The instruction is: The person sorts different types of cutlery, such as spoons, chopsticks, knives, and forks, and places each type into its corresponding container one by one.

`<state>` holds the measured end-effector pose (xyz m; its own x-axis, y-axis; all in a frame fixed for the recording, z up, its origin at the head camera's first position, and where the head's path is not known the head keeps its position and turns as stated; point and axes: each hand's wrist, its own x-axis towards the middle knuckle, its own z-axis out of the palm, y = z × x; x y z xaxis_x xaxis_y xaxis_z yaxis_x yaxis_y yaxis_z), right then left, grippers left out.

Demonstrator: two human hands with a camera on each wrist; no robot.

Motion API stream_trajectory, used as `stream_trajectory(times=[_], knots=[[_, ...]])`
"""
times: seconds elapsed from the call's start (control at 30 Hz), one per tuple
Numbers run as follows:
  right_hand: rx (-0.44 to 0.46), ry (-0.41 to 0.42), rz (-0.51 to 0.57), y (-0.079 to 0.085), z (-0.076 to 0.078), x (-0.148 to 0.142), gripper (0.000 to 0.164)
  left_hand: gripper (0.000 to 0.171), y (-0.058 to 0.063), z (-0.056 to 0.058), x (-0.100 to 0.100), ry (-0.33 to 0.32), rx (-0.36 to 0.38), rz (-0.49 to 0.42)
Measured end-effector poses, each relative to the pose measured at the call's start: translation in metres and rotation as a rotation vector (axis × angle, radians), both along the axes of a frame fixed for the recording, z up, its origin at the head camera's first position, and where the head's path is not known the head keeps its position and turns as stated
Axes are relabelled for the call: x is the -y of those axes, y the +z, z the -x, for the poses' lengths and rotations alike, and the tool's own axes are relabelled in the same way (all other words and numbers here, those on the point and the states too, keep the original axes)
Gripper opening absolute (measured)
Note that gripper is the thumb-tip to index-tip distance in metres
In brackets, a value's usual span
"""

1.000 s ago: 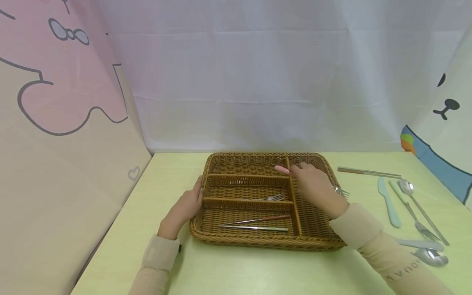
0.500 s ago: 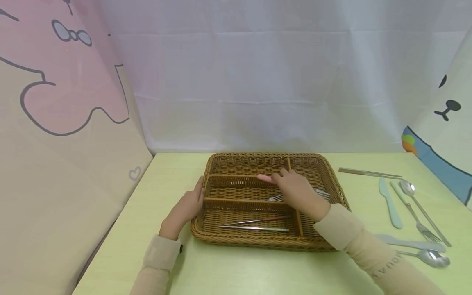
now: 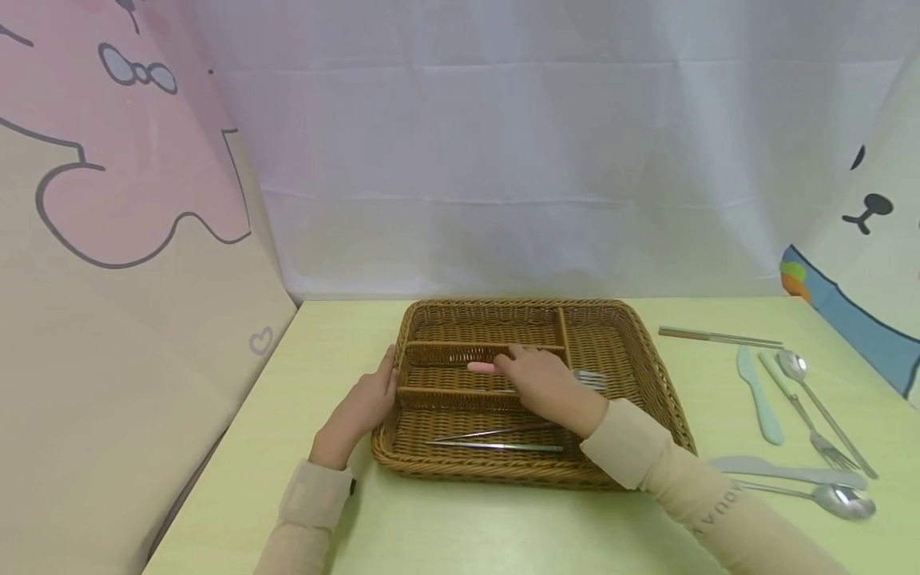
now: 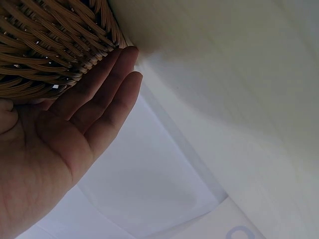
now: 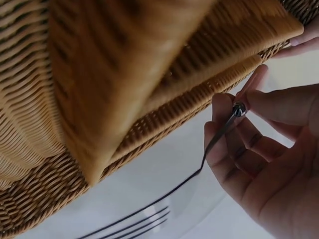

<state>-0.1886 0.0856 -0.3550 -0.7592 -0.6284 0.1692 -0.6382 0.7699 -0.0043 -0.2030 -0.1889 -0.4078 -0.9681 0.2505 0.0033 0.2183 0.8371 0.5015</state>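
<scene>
In the head view, my right hand (image 3: 546, 385) pinches a fork (image 3: 483, 368) by its pink handle, over the middle left compartment of a brown wicker basket (image 3: 503, 477). The metal tines point right; the right wrist view shows thumb and fingers closed around the fork's handle (image 5: 239, 109). My left hand (image 3: 362, 409) rests against the basket's left side, its fingers straight along the weave (image 4: 60, 59) in the left wrist view. Two chopsticks (image 3: 496, 445), one with a reddish handle, lie in the near compartment. My right hand mostly hides another utensil in the middle one.
To the right of the basket lie a pair of chopsticks (image 3: 719, 337), a pale green knife (image 3: 760, 399), a green-handled fork (image 3: 805, 415), a spoon (image 3: 793, 365), a grey knife (image 3: 791, 471) and another spoon (image 3: 844, 501). Basket dividers (image 3: 481, 346) stand close around my right hand.
My right hand has carried the pink-handled fork leftward and nearer, from around the right divider to over the middle compartment. My left hand stays at the basket's side.
</scene>
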Motion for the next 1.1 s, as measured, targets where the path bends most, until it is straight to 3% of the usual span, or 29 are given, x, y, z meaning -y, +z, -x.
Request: stream_trajectory(times=[0.63,1.1], knots=[[0.151,0.074,-0.044,-0.007,0.000,0.008,0.028,0.052,0.003,-0.001,-0.002,0.018,0.029,-0.009],[0.302,0.137,0.069,-0.012,0.002,0.006,0.032,0.052,0.002,-0.001,-0.002,0.003,0.000,0.004]])
